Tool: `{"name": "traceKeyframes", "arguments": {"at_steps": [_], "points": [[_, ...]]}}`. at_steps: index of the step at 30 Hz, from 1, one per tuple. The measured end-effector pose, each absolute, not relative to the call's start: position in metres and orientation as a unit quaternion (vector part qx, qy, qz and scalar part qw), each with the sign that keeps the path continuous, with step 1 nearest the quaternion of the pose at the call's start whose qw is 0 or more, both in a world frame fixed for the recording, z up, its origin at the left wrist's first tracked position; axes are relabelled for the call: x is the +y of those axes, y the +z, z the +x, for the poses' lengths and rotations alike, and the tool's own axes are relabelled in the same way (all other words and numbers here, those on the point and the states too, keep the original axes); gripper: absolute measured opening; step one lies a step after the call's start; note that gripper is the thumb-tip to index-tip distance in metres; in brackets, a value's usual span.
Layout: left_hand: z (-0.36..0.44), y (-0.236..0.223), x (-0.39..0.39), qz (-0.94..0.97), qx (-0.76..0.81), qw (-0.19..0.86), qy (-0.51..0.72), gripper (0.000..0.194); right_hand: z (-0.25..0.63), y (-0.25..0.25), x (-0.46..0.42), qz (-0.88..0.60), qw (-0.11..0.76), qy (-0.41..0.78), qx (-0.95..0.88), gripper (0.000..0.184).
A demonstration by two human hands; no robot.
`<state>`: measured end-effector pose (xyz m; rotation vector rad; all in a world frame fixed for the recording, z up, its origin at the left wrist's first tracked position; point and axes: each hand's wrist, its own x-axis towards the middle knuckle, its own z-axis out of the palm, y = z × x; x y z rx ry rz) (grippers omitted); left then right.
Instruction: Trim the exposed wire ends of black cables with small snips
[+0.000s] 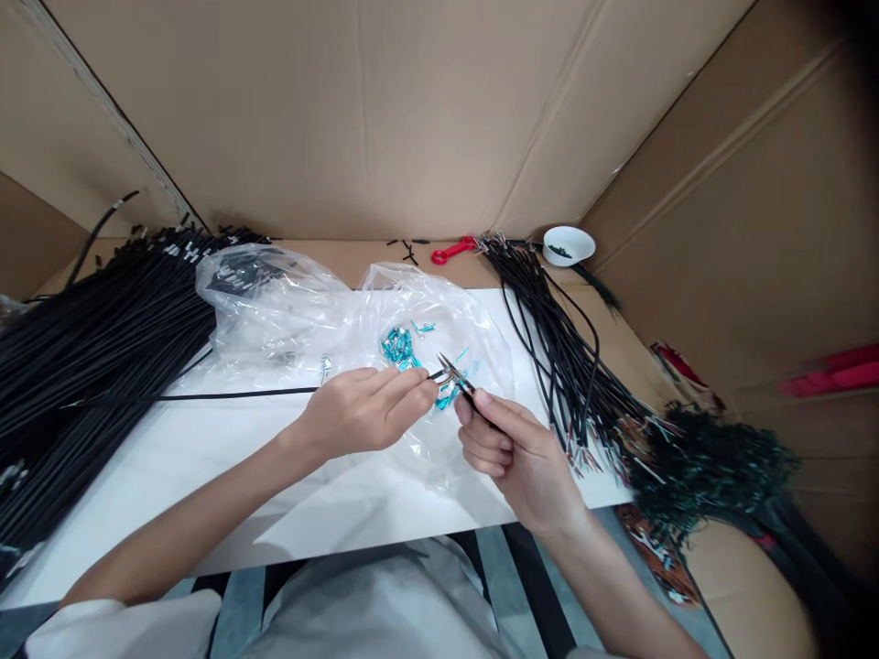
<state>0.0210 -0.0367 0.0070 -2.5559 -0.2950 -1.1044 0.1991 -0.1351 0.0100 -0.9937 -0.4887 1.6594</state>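
My left hand (367, 409) pinches the end of a thin black cable (226, 395) that runs off to the left across the white board (171, 458). My right hand (512, 448) is closed around metal tweezers (454, 375), whose tips meet the cable end at my left fingertips. Both hands hover over a clear plastic bag (322, 320) holding several small teal connector pieces (399, 348).
A big bundle of black cables (89, 339) lies at the left, and another bundle with stripped ends (563, 357) at the right. A red tool (453, 249) and a white bowl (569, 244) sit at the back. Cardboard walls (412, 110) surround the space.
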Motion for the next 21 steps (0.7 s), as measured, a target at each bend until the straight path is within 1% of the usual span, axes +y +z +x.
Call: {"name": "traceKeyframes", "arguments": {"at_steps": [2, 4, 6, 8, 9, 11, 12, 13, 14, 16, 18, 19, 20, 21], "points": [[0.021, 0.003, -0.037, -0.905, -0.13, 0.079, -0.398, 0.01, 0.2, 0.007, -0.136, -0.438, 0.549, 0.673, -0.233, 0.037], [0.02, 0.001, -0.036, -0.902, -0.164, -0.069, -0.394, 0.005, 0.196, 0.002, -0.136, -0.441, 0.572, 0.642, -0.256, 0.038], [0.019, 0.003, -0.036, -0.878, -0.187, -0.233, -0.374, 0.004, 0.187, -0.004, -0.135, -0.438, 0.6, 0.613, -0.27, 0.037], [0.018, 0.006, -0.036, -0.838, -0.2, -0.359, -0.36, 0.003, 0.177, -0.007, -0.134, -0.431, 0.625, 0.59, -0.276, 0.037], [0.017, 0.008, -0.036, -0.819, -0.209, -0.401, -0.354, 0.005, 0.174, -0.008, -0.133, -0.424, 0.634, 0.586, -0.274, 0.037], [0.016, 0.009, -0.035, -0.798, -0.226, -0.438, -0.347, 0.009, 0.169, -0.007, -0.131, -0.408, 0.64, 0.596, -0.261, 0.036], [0.015, 0.008, -0.034, -0.8, -0.23, -0.432, -0.348, 0.01, 0.168, -0.006, -0.13, -0.4, 0.638, 0.609, -0.25, 0.036], [0.015, 0.007, -0.033, -0.812, -0.23, -0.404, -0.352, 0.009, 0.169, -0.004, -0.129, -0.394, 0.633, 0.623, -0.237, 0.035], [0.014, 0.006, -0.032, -0.834, -0.226, -0.351, -0.361, 0.008, 0.172, -0.002, -0.128, -0.389, 0.624, 0.64, -0.225, 0.035], [0.013, 0.005, -0.03, -0.886, -0.197, -0.189, -0.374, 0.01, 0.179, 0.002, -0.126, -0.385, 0.596, 0.674, -0.205, 0.034], [0.013, 0.008, -0.029, -0.919, -0.146, -0.01, -0.366, 0.018, 0.189, 0.006, -0.125, -0.388, 0.56, 0.708, -0.189, 0.034], [0.013, 0.009, -0.029, -0.925, -0.118, 0.062, -0.356, 0.021, 0.194, 0.008, -0.125, -0.392, 0.54, 0.722, -0.183, 0.034], [0.013, 0.011, -0.029, -0.926, -0.095, 0.113, -0.347, 0.023, 0.199, 0.01, -0.125, -0.397, 0.523, 0.732, -0.18, 0.034], [0.013, 0.013, -0.029, -0.927, -0.082, 0.142, -0.339, 0.024, 0.202, 0.011, -0.125, -0.404, 0.51, 0.738, -0.181, 0.034]]}}
